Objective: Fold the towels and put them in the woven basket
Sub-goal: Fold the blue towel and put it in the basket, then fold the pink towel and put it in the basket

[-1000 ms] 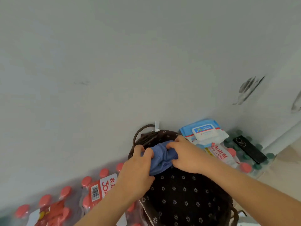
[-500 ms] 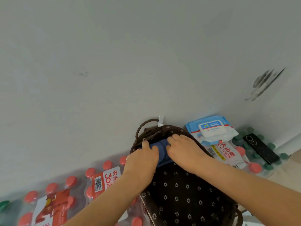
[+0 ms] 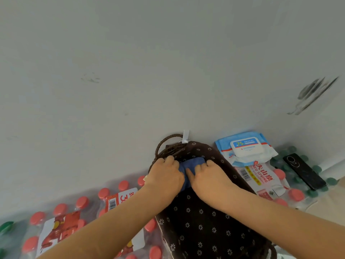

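Against a grey wall I see the left hand and right hand clasping a folded blue towel at the far end of the woven basket: nearly stowed, I judge, no others showing.

Wet wipes pack lies on a shrink-wrapped pack of red-capped bottles; black phone on green-capped bottles; more red-capped bottle packs left; grey wall behind.
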The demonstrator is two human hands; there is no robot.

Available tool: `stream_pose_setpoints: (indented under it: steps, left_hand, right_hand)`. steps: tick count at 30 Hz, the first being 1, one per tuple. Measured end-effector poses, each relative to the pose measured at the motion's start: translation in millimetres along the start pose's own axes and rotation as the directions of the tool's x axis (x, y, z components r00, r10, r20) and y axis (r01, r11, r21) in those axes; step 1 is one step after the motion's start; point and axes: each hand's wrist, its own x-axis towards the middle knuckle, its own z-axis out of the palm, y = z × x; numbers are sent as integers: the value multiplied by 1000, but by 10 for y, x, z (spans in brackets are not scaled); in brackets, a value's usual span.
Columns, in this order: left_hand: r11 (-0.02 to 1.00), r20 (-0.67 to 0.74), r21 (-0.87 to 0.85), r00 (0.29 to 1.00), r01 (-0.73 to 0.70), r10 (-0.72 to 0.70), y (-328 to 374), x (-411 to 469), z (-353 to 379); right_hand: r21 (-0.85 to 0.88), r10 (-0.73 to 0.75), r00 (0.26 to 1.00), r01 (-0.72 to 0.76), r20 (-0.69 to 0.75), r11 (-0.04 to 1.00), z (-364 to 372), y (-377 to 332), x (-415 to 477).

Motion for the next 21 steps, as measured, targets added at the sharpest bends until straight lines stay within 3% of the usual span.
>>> stream_pose_setpoints:
  steps: [4, 7, 11, 13, 16, 21]
  left_hand:
    - [1000, 4, -19, 1000, -22, 22, 13, -129, 44]
    - [998, 45, 20, 997, -67, 66, 66, -240, 73]
    - [998, 109, 4, 992, -70, 69, 61, -192, 27]
    - [998, 50, -15, 997, -58, 59, 23, -215, 53]
    - [992, -107, -122, 994, -26, 13, 5, -337, 140]
    - [948, -385, -310, 921, -67, -61, -89, -676, 124]
  right_hand:
    - [110, 89, 996, -85, -31, 990, 76, 46, -22]
    - [260, 80, 995, -91, 50, 961, 44, 92, -72]
    - [295, 59, 989, -97, 133, 950, -2, 65, -119]
    - [333, 100, 986, -141, 136, 932, -14, 49, -147]
    - [361, 236, 972, -218, -6, 907, -137, 66, -209]
    - [475, 349, 921, -233, -172, 849, -618, -35, -257]
